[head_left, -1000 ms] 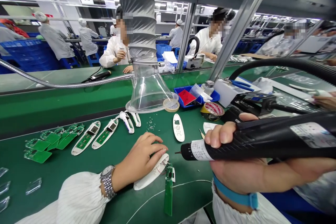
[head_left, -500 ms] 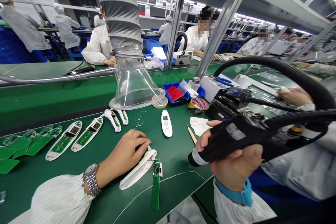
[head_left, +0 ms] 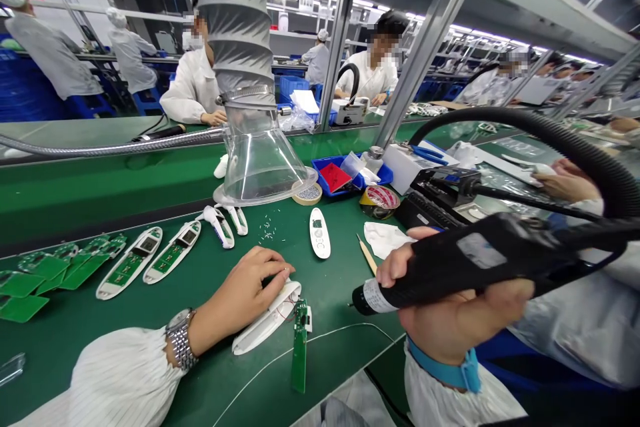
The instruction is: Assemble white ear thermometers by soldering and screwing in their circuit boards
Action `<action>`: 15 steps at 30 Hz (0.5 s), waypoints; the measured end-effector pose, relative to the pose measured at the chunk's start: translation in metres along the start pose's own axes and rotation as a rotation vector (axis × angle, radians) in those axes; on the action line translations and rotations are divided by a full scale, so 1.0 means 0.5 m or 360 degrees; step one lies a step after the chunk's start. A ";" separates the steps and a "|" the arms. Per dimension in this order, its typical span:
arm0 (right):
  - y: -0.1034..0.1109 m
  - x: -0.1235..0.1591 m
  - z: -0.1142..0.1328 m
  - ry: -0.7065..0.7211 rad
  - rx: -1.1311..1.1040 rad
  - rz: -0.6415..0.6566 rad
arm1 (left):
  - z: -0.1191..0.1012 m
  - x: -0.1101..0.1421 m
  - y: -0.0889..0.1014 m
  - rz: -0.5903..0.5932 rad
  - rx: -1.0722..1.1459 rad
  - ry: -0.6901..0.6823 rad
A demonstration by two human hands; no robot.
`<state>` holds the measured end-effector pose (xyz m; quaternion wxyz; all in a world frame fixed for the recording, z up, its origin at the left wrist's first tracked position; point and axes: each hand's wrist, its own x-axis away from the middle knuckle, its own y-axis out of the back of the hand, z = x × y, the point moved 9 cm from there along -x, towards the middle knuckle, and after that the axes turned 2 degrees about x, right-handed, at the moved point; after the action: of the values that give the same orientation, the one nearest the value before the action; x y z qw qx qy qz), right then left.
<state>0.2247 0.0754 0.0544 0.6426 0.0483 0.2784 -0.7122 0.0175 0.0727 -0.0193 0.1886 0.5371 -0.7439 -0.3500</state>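
My left hand [head_left: 255, 283], with a metal watch at the wrist, has its fingers and thumb closed at the upper end of a white plastic housing [head_left: 265, 325]. The housing lies open on the green mat, and thin red wires join it to a narrow green circuit board [head_left: 299, 353] beside it. My right hand [head_left: 440, 320], wearing a blue wrist strap, is wrapped round a black electric screwdriver [head_left: 445, 260]. Its tip points left, above the mat and apart from the board. A white oval cover [head_left: 320, 233] lies beyond my left hand, beside scattered small screws [head_left: 270, 235].
Two housings with boards [head_left: 129, 263] and several loose circuit boards [head_left: 65, 270] lie at left. A clear extraction hood [head_left: 267, 170] hangs over the bench. Farther back stand a blue tray [head_left: 383, 175] and a tape roll [head_left: 379, 202]. Co-workers sit across the bench and at right.
The screwdriver has tilted slightly, and its tip has shifted a little left. My left hand stays at the housing. The whole view has shifted slightly.
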 end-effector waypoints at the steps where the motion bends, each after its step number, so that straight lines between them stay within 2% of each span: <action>1: -0.006 -0.003 0.010 0.0039 -0.0055 -0.0038 | -0.002 0.000 0.001 -0.0013 0.0017 -0.0014; 6: -0.059 -0.017 0.047 0.0218 -0.0257 -0.0133 | -0.021 0.003 0.011 -0.0098 0.0078 -0.0156; 11: -0.116 -0.029 0.012 0.0156 -0.0413 -0.0023 | -0.027 0.005 0.014 -0.0131 0.0080 -0.0280; 15: -0.139 -0.037 -0.010 0.0143 -0.0493 0.0050 | -0.018 0.002 0.016 -0.0139 0.0015 -0.0340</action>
<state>0.1607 0.0952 0.0814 0.6404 -0.0153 0.4126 -0.6477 0.0178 0.0701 -0.0076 0.0903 0.5296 -0.7373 -0.4095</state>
